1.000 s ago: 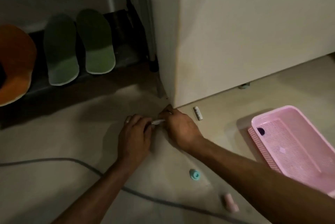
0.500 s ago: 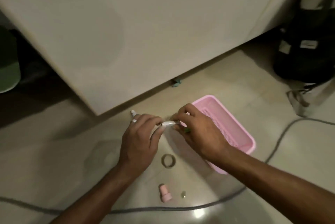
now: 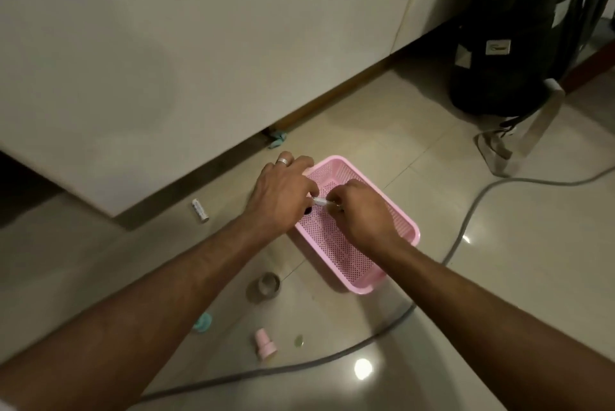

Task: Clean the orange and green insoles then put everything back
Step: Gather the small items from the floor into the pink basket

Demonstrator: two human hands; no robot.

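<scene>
White small stick [image 3: 321, 201] between both hands' fingers [image 3: 311, 191] over pink basket [image 3: 352, 285].

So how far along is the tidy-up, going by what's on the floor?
Insoles aren't in view, so cleaning can't be judged. In hand: left hand and right hand hold a small white tube over the pink basket. Left: white stick, tape roll, pink cap on the floor.

Small white object [image 3: 320, 201] (identity unclear) mostly hidden by fingers [image 3: 336, 192]; black bag [image 3: 499, 54] cropped.
</scene>
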